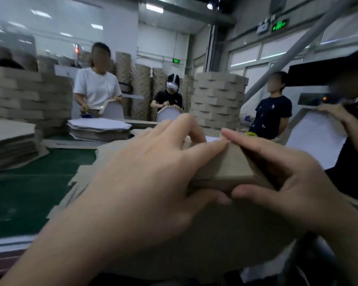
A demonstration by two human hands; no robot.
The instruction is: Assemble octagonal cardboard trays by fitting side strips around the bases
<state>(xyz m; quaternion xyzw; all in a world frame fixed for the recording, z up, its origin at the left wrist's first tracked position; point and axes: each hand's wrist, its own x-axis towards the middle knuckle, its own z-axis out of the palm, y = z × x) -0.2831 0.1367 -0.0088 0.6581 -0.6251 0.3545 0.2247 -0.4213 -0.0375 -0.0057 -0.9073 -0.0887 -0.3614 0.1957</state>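
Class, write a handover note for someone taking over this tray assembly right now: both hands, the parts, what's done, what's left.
Left hand and right hand both pinch the brown side strip at a folded corner, thumbs below, fingers on top.
A white base shows just behind the strip. Spare bases are stacked on the green table.
Done: this corner is formed.
Left: fit the strip round the remaining sides; the hands hide how many.

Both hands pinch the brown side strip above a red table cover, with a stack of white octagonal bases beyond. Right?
Head view: the table cover is green, not red. The left hand and right hand pinch the side strip; the stack of bases lies beyond.
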